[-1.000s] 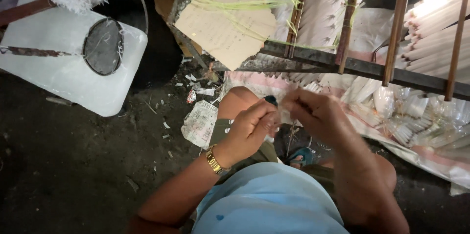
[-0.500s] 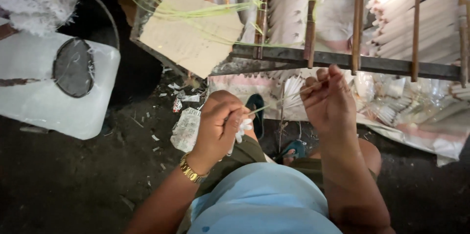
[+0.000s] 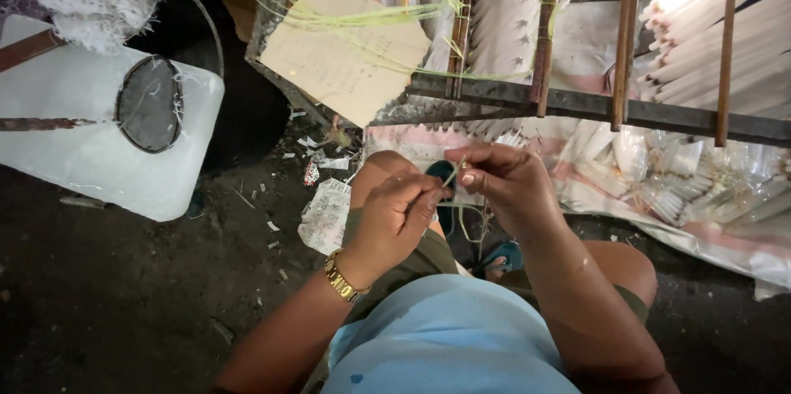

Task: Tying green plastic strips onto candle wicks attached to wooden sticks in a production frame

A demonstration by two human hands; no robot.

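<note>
Head view: the left hand (image 3: 395, 217) and right hand (image 3: 503, 180) have come together above the knees, both pinched narrow on a thin green leaf strip (image 3: 451, 171) that runs between their fingertips. Half a second earlier the right hand was raised toward the metal rail (image 3: 593, 105); it is now lower, so the strip looks drawn taut. A gold bracelet (image 3: 342, 277) circles the left wrist.

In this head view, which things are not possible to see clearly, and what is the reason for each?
- Thin green strip: too fine to tell how the left hand and right hand pinch it.
- Writing on the tan card: too small and faint.
- Pale rolls: glare and the top-right edge cut them off.
- Teal sandal: mostly hidden by the right forearm.
- Round mesh sieve: its handle leaves the left edge.
</note>
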